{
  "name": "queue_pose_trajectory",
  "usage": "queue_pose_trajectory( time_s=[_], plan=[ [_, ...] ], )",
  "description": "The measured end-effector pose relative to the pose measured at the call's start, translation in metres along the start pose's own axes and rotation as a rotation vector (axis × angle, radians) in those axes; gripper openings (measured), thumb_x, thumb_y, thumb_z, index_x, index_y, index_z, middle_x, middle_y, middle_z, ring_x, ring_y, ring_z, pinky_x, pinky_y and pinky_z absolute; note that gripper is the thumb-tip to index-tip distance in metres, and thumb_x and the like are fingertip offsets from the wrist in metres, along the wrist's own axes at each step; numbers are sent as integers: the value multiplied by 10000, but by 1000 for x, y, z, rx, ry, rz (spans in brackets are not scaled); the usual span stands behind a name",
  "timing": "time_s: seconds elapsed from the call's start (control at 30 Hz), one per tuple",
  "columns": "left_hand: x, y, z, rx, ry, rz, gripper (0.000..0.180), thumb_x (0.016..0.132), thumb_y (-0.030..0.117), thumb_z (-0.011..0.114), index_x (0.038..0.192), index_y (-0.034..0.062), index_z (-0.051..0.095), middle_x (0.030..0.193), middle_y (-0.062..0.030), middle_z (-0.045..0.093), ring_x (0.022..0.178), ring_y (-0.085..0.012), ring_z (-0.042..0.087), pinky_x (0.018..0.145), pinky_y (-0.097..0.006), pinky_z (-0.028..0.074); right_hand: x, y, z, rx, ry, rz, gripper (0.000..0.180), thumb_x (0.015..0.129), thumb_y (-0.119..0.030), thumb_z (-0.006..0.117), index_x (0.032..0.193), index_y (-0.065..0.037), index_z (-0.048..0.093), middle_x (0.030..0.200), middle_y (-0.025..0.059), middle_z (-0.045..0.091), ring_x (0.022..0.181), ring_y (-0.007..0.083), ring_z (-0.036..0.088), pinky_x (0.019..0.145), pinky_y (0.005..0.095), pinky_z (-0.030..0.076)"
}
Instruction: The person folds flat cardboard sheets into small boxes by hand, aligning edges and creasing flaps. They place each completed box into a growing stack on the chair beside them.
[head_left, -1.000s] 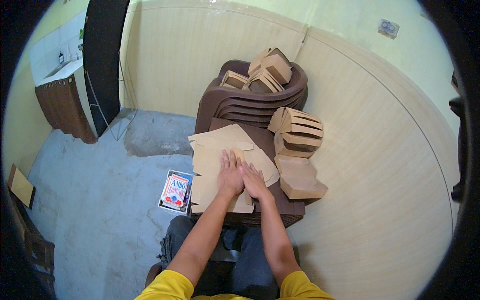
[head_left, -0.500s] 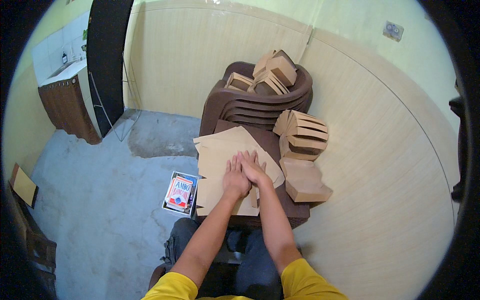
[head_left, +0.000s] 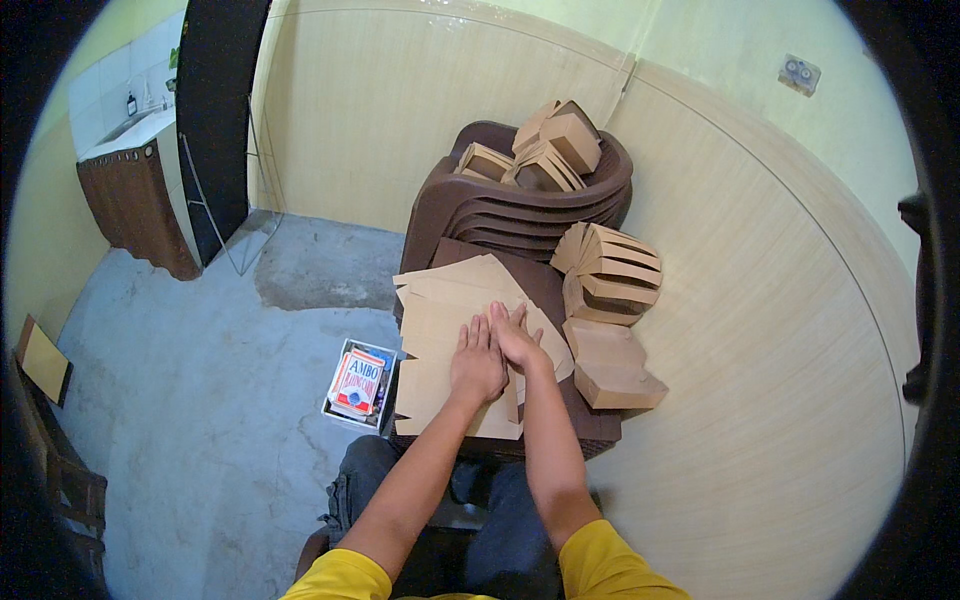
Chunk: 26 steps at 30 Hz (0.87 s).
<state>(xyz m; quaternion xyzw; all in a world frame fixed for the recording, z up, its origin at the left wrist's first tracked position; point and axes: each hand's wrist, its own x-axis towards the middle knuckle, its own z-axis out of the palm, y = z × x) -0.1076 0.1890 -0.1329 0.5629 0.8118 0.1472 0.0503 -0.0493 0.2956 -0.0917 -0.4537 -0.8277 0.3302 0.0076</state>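
Both my hands rest on brown cardboard sheets (head_left: 430, 385) with notched, slit edges, which lie flat and overlapping on a dark brown seat. My left hand (head_left: 479, 368) is open, palm down, its fingers stretched toward the far side. Beside it, and touching it, my right hand (head_left: 517, 343) is also open, with fingers extended and slightly apart on the sheets. Neither hand grips anything. Part of the cardboard under the palms is hidden.
Stacked brown plastic chairs (head_left: 430, 215) stand against the wall, folded cardboard pieces (head_left: 570, 140) on top. To the right are a slatted cardboard form (head_left: 612, 268) and a bent cardboard piece (head_left: 612, 365). An open box (head_left: 345, 415) of card packs sits left of the seat.
The view has shifted slightly. My hands stay pressed on the cardboard, the right hand now turned a little more on its side, its fingers nearer together.
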Motion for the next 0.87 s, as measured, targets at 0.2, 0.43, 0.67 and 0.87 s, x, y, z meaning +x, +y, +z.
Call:
queue_pose_trajectory(
  time_s=[0.2, 0.43, 0.67, 0.87],
  plan=[
    [5, 1, 4, -17, 21, -15, 768, 1070, 328, 488, 1719, -13, 259, 1813, -233, 191, 1699, -359, 132, 1380, -519, 71, -20, 8, -6, 75, -37, -30, 847, 1105, -734, 87, 1778, -224, 152, 1841, 193, -15, 1698, 347, -120, 1321, 635, -112],
    [2, 1, 9, 72, -23, -12, 727, 1100, 298, 406, 1731, -13, 220, 1825, -220, 155, 1706, -339, 103, 1382, -495, 52, -60, 21, 15, -69, -10, -67, 821, 1105, -735, 95, 1779, -269, 146, 1839, 201, -2, 1701, 372, -75, 1326, 650, -71],
    [6, -5, 14, -118, 92, -5, 765, 1055, 345, 517, 1702, -5, 306, 1793, -216, 270, 1688, -384, 163, 1376, -531, 72, 11, 12, 0, 205, 17, -1, 943, 1098, -765, 138, 1767, -101, 111, 1836, 219, 9, 1706, 332, 34, 1333, 618, -61],
    [7, 5, 4, -74, 140, -317, 850, 1074, 467, 460, 1741, 19, 186, 1807, -182, 252, 1685, -442, 105, 1351, -642, 46, 2, 89, -3, 727, 174, -44, 996, 1126, -670, 415, 1749, -12, -2, 1721, 168, 436, 1572, 312, 454, 1363, 459, 157]
  ],
)
